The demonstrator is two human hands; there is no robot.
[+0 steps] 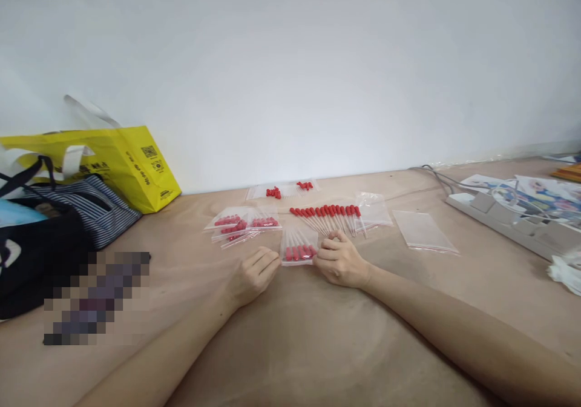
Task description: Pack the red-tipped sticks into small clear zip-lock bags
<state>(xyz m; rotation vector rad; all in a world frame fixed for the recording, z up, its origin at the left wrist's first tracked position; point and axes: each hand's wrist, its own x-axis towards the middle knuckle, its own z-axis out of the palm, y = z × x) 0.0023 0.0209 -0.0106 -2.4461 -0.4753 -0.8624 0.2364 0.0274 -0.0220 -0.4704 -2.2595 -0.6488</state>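
Note:
A small clear zip bag lies flat between my hands, its zip edge towards me. Inside it are several droppers with red bulbs, the bulbs at the zip end. My left hand is closed, its fingertips pinching the bag's left corner. At the right corner, my right hand has its fingers curled and closed on the bag's edge. Just beyond, a row of loose red-bulbed droppers is fanned out, bulbs away from me. Filled zip bags overlap in a pile to the left.
More droppers lie near the wall. Clear bags and a flat stack of them are to the right, before a white power strip with cables. A yellow bag and a striped pouch stand left. A blurred patch covers something near them.

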